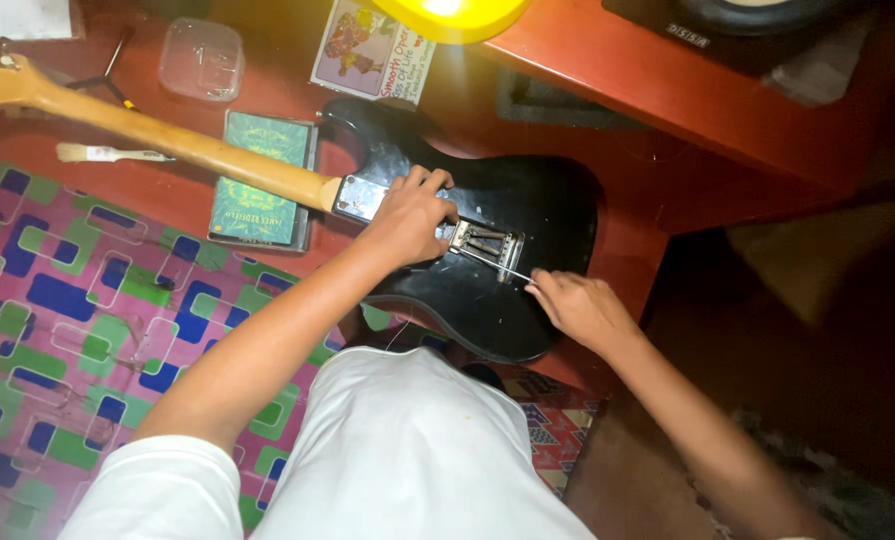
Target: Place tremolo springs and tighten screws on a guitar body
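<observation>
Hands work over a glossy black electric guitar body [488, 270] lying back-up across the centre of the frame on a red-brown floor [668, 110], its pale wooden neck [158, 135] running off toward the upper left. The left hand [408, 218] rests flat on the body beside the silver neck plate [360, 197], fingers curled and pressing down, gripping nothing that can be made out. The right hand [578, 305], just right of centre, pinches a thin metal wire [493, 262] that leads into the open spring cavity [483, 242]. A green booklet [258, 180] lies under the neck, a clear plastic box [202, 58] and a small paintbrush [108, 153] sit at upper left, and a pink, blue and green patterned mat [68, 320] covers the lower left.
</observation>
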